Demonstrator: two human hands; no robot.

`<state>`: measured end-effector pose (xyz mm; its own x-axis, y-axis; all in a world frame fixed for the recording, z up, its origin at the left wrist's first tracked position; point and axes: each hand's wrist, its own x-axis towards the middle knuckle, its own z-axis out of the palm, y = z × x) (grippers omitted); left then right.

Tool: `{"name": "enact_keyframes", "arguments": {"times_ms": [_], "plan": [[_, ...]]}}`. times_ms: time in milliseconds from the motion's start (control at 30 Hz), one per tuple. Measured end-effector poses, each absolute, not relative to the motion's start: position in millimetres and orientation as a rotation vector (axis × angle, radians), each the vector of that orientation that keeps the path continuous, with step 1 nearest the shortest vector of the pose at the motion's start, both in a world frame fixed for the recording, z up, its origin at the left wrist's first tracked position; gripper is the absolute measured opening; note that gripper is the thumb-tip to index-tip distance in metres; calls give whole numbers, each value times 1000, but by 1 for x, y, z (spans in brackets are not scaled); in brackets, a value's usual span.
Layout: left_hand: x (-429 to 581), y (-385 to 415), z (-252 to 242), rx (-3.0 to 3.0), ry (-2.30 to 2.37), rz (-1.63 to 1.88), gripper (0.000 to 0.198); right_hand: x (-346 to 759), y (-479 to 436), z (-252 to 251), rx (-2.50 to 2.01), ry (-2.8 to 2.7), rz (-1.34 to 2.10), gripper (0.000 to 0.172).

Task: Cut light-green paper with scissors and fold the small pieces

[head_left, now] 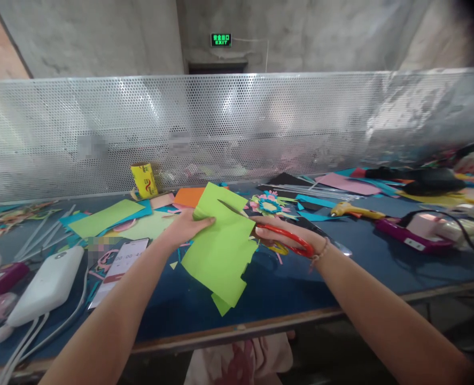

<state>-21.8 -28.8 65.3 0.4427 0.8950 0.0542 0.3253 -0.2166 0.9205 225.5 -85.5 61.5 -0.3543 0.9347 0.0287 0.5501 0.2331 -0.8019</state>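
Note:
A sheet of lime-green paper (220, 251) with a jagged right edge is held above the blue table, its left side pinched in my left hand (186, 225). The thumb lies on top of the sheet. My right hand (279, 227) grips red-handled scissors (301, 240). Their dark blades reach across the upper part of the paper, where a slit shows. Just behind the right hand lies a paper flower (269, 203) in blue, pink and white.
Coloured paper sheets (106, 218) and a yellow box (144, 181) lie behind. At left are a phone (120, 267) and a white power bank (48, 286) with cables. A yellow glue gun (357, 210) and purple power strip (413, 235) lie right. A perforated metal screen (220, 123) borders the back.

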Motion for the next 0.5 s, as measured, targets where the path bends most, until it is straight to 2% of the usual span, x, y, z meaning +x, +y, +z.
{"name": "enact_keyframes", "arguments": {"times_ms": [300,500], "plan": [[-17,-26,58,1758,1070,773,38,218,-85,58,-1336,-2132,790,54],[-17,-27,60,1712,1054,761,38,216,-82,58,-1288,-2230,646,41]]}}
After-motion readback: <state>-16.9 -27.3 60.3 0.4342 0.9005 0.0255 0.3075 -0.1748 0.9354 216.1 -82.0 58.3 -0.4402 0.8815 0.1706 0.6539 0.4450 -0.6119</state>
